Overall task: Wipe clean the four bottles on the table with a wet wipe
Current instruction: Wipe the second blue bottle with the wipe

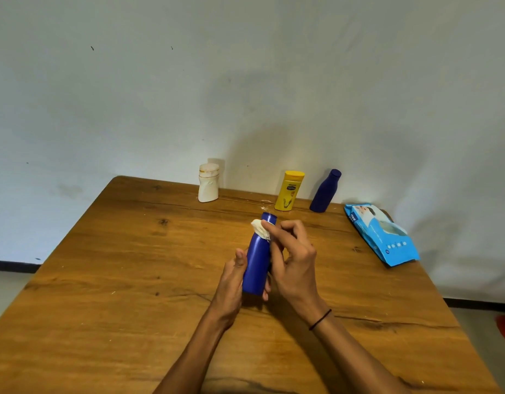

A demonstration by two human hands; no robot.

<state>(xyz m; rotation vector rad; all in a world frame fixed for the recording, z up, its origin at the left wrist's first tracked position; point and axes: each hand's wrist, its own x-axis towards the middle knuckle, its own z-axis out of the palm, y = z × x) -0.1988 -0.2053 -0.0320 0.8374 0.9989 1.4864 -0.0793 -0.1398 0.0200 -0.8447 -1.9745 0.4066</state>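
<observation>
My left hand (pixel 233 282) grips the lower part of a blue bottle (pixel 257 265), which is held tilted above the wooden table (pixel 132 280). My right hand (pixel 291 260) pinches a crumpled white wet wipe (pixel 259 229) against the bottle's neck, just below its cap. Along the far edge stand three more bottles: a white one (pixel 208 183) at the left, a yellow one (pixel 288 191) in the middle and a dark blue one (pixel 325 191) to its right.
A light blue pack of wet wipes (pixel 383 236) lies flat near the table's right edge. The table's far edge stands against a pale wall. A dark band circles my right wrist (pixel 320 319).
</observation>
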